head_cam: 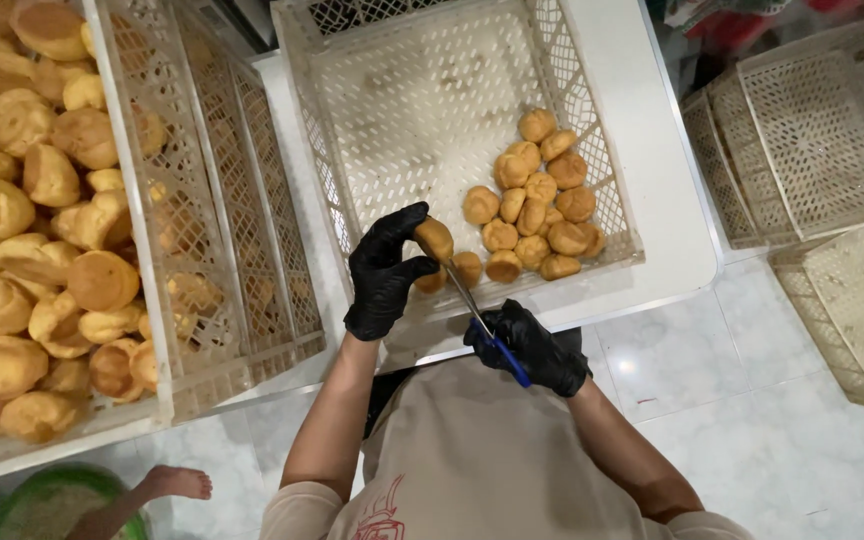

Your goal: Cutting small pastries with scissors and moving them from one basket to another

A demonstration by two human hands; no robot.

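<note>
Gripping pastry puff (435,239), left hand (384,272) closed; right hand (530,347) clenches scissors (479,321) (blue handles) over crate (392,120).

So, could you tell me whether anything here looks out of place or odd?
One thing: a bare foot on the floor by a green basin, below the full pastry crate. Otherwise nothing spilled or damaged.

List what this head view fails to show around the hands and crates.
- Scissors: handles hidden in the right hand; blade tips hidden behind the puff in the left hand.
- Left crate: cut off by the left edge.
- Empty crates: cut by the right edge.
</note>
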